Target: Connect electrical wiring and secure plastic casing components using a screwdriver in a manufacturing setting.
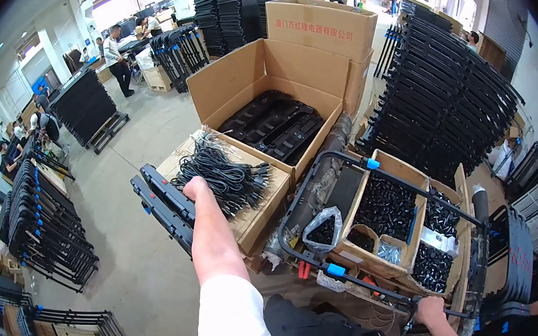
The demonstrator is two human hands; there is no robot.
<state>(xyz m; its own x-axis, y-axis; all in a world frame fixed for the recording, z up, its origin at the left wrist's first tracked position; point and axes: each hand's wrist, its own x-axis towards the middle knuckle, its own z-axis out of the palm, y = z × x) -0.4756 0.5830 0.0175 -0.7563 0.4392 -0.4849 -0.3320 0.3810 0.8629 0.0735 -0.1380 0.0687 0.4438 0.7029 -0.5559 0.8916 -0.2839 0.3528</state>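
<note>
My left hand (195,188) reaches forward to a pile of black cables (223,173) lying on a flat cardboard box, its fingers closed at the pile's near edge. My right hand (431,311) grips the lower bar of a black tubular metal frame (321,162) that has blue clips (336,270) and lies over open cartons. Under the frame sit cartons of small black parts (386,206), a clear bag of black pieces (322,228) and a small box of silver screws (390,252).
A large open carton (258,76) holds black plastic panels. Two black panels (163,203) lean left of the cable box. Stacks of black frames (446,94) rise at the right, more racks (40,227) at the left. Several people work far back left (114,59).
</note>
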